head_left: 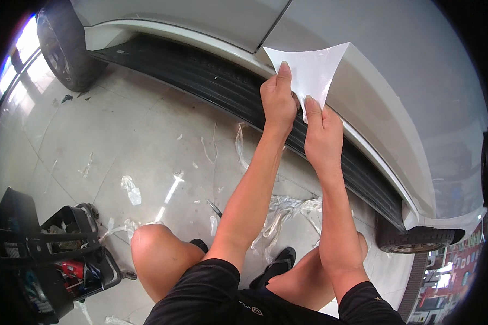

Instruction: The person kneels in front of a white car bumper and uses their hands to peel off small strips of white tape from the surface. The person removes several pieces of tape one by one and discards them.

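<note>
A white sheet of film is stretched between my two hands, its upper corners flaring out in front of the grey car body. My left hand is closed on the film's left edge, thumb pointing up along it. Close beside it, my right hand pinches the film's narrow lower end with the thumb on top. Both hands are above the black running board along the car's side. The fingers behind the film are mostly hidden.
Crumpled clear film strips lie on the tiled floor between and beyond my feet. A black tool cart with a red item inside stands at the left. Car wheels show at the far left and lower right.
</note>
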{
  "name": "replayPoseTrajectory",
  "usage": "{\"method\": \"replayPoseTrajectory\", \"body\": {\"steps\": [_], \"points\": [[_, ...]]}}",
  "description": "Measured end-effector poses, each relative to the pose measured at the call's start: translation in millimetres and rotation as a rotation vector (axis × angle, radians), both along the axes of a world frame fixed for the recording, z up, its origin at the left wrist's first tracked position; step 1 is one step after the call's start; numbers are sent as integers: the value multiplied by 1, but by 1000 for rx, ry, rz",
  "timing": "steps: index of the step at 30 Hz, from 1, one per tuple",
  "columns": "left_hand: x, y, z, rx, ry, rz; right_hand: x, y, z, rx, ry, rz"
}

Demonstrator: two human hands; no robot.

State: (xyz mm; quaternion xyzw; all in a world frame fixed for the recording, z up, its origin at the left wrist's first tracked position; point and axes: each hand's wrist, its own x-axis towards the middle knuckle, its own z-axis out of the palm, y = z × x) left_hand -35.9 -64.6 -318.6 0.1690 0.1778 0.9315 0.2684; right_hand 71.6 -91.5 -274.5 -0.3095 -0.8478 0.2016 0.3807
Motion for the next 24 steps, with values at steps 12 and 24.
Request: {"method": "replayPoseTrajectory", "body": {"steps": [12,24], "points": [[25,-16,-12,-60,-59,-43,19,-5,4,-24,-119,-27],[20,-18,-27,-166,138,86,-12,17,42,-442,66,60]]}}
